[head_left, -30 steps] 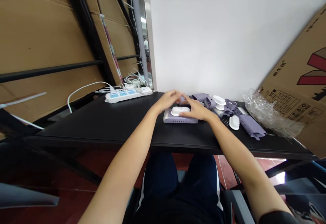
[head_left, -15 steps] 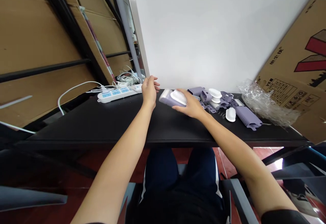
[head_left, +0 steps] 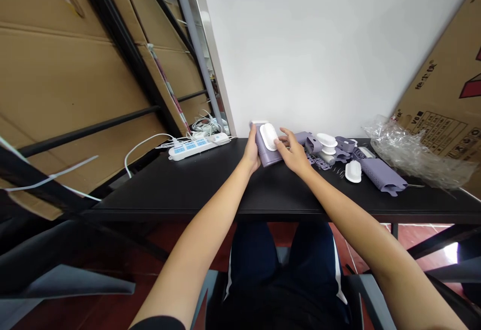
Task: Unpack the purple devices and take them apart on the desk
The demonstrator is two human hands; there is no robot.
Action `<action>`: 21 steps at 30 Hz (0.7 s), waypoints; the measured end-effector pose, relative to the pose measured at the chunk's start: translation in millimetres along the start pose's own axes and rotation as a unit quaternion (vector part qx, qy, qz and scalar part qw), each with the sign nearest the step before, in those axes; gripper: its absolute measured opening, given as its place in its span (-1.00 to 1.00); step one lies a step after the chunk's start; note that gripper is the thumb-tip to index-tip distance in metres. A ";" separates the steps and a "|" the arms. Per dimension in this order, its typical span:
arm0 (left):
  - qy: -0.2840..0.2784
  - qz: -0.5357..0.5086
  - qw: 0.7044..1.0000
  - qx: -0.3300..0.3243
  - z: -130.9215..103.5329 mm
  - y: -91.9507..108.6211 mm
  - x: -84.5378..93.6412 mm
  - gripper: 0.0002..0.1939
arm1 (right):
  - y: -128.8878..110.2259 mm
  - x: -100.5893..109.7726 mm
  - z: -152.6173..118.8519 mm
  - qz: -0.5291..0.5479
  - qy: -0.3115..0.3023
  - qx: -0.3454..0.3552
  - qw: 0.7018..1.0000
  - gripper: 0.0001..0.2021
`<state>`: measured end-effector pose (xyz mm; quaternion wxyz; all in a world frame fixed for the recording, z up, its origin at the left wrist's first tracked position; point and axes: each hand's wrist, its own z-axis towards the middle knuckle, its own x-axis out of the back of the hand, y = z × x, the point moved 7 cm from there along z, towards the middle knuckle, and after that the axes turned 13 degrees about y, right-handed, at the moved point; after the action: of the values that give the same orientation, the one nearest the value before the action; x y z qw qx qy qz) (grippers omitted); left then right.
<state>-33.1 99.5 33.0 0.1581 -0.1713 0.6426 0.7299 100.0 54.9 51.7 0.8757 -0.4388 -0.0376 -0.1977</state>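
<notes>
A purple device with a white oval brush head [head_left: 267, 144] stands tilted on the black table [head_left: 210, 185] near the wall. My left hand [head_left: 251, 152] grips its left side. My right hand [head_left: 293, 152] holds its right side, fingers spread over the front next to the white head. Both forearms reach forward over the table's front edge.
Several purple and white parts [head_left: 338, 152] lie to the right, with a long purple perforated piece [head_left: 382, 175] and a white oval cap [head_left: 353, 171]. Crumpled clear plastic [head_left: 417, 154] and a cardboard box [head_left: 447, 99] sit far right. A white power strip [head_left: 193, 147] with cables lies at the left.
The purple device went from lying flat under both hands to being lifted leftward by my right hand; now it stands more upright and my left hand has taken hold of it again.
</notes>
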 end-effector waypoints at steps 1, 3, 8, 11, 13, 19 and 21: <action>-0.004 -0.016 1.000 0.019 0.5 1.8 1.3 -0.10 | 3.4 1.1 2.1 0.026 0.005 -0.015 1.000 -0.34; -0.027 -0.020 0.998 0.061 -1.8 3.4 1.5 -0.17 | 11.1 7.8 8.0 0.066 0.031 -0.047 0.996 -0.36; -0.187 0.036 0.959 0.208 -31.1 -12.4 -15.2 -0.17 | 25.7 27.0 16.9 0.145 0.042 -0.123 0.981 -0.41; -0.250 0.058 0.928 0.270 -47.0 -24.6 -17.4 -0.15 | 24.5 22.6 11.5 0.148 -0.054 -0.128 0.979 -0.42; -0.260 0.069 0.918 0.292 -50.1 -30.7 -13.1 -0.16 | 24.6 18.8 6.1 0.121 -0.106 -0.122 0.979 -0.42; -0.264 0.087 0.910 0.308 -47.3 -34.9 -2.1 -0.19 | 22.0 25.4 2.3 0.007 -0.085 -0.045 0.995 -0.48; -0.274 0.086 0.906 0.310 -48.5 -33.0 -2.1 -0.18 | 21.1 25.1 0.6 0.007 -0.078 -0.039 0.996 -0.46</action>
<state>-14.1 55.5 -0.8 0.3092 0.1492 0.7804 0.5226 131.2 58.8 42.1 0.8539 -0.4866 -0.0948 -0.1583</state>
